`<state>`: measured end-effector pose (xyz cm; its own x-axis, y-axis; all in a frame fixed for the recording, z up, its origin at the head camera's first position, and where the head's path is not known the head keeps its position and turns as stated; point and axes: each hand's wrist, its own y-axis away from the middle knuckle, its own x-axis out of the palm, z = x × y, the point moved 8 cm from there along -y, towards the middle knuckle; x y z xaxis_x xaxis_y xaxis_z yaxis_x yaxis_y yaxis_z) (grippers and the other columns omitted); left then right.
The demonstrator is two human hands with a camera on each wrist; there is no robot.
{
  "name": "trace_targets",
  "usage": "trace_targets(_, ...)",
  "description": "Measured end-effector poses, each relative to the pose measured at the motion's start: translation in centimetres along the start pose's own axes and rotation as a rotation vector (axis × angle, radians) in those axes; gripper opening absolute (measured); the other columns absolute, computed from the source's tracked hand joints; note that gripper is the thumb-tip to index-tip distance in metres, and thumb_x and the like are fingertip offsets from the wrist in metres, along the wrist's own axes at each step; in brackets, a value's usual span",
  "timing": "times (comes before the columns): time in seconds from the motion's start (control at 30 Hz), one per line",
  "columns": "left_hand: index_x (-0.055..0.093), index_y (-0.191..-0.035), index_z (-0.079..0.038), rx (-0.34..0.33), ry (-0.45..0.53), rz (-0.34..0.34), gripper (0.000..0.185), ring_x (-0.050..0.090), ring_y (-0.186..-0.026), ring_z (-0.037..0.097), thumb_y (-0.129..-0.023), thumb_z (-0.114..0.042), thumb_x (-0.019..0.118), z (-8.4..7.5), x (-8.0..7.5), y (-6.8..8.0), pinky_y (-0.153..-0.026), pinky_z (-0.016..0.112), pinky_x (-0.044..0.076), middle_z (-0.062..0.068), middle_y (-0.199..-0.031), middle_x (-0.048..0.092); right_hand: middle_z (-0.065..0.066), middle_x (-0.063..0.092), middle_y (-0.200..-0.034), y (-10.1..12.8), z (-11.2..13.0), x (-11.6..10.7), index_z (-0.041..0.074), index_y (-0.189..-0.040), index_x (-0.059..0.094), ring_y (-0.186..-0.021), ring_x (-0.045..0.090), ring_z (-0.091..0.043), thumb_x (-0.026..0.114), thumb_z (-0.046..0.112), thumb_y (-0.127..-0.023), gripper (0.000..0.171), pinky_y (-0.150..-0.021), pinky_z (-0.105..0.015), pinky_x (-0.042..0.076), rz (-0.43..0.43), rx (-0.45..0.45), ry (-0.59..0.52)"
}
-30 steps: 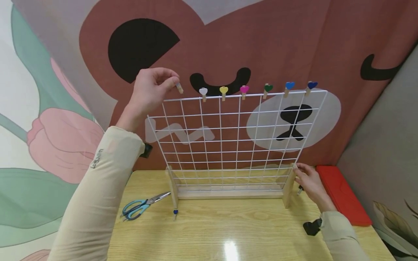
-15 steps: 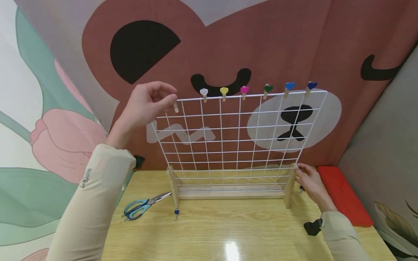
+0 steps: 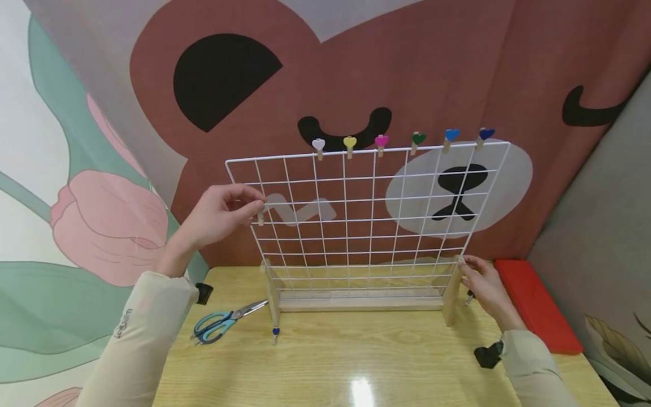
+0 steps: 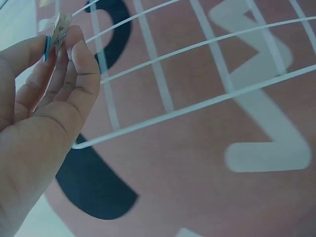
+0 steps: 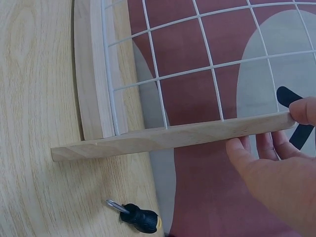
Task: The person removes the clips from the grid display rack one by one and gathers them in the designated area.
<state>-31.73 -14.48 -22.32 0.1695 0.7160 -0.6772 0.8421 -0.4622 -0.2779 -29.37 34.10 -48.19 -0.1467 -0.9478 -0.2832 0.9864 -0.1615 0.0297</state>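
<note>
A white wire grid [image 3: 366, 215] stands upright in a wooden base [image 3: 356, 303] on the table. Several heart-topped clothespins sit on its top wire, from a white one [image 3: 318, 144] to a dark blue one [image 3: 485, 134]. My left hand [image 3: 258, 208] pinches a small wooden clothespin [image 3: 260, 217] beside the grid's left edge, about three rows down. In the left wrist view the clothespin [image 4: 59, 29] shows a blue-green part between thumb and fingers. My right hand [image 3: 465, 264] grips the stand's right wooden foot [image 5: 168, 136], with the thumb on one side and the fingers [image 5: 256, 145] on the other.
Blue-handled scissors [image 3: 218, 323] lie left of the stand. A small blue-headed pin [image 3: 275, 333] lies before the left foot. A short black screwdriver [image 5: 138, 217] lies by the right foot, and a red case [image 3: 534, 305] sits at the table's right edge. A printed curtain hangs close behind.
My left hand has come down from the grid's top wire to its left edge, carrying the clothespin with it. The right hand has stayed on the foot.
</note>
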Motion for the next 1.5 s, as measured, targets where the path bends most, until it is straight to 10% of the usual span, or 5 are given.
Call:
trace_targets(0.93, 0.065, -0.106, 0.003, -0.176, 0.184, 0.087, 0.021, 0.063, -0.07, 0.015, -0.095, -0.014, 0.062, 14.1, 8.1, 5.8, -0.064, 0.029, 0.054, 0.01, -0.084, 0.066, -0.024, 0.033, -0.135, -0.1, -0.3, -0.1, -0.013, -0.141, 0.025, -0.093, 0.042, 0.012, 0.039, 0.029, -0.104, 0.058, -0.083, -0.015, 0.047, -0.011, -0.003, -0.003)
trace_targets(1.5, 0.062, -0.108, 0.008, -0.302, 0.303, 0.069, 0.023, 0.063, -0.076, 0.024, -0.095, -0.011, 0.061, 20.0, 12.1, 9.1, -0.063, 0.028, 0.054, 0.021, -0.09, 0.064, -0.023, 0.034, -0.132, -0.2, -0.3, -0.1, -0.014, -0.14, 0.026, -0.091, 0.044, 0.014, 0.04, 0.027, -0.103, 0.057, -0.079, -0.012, 0.047, -0.027, -0.018, -0.02)
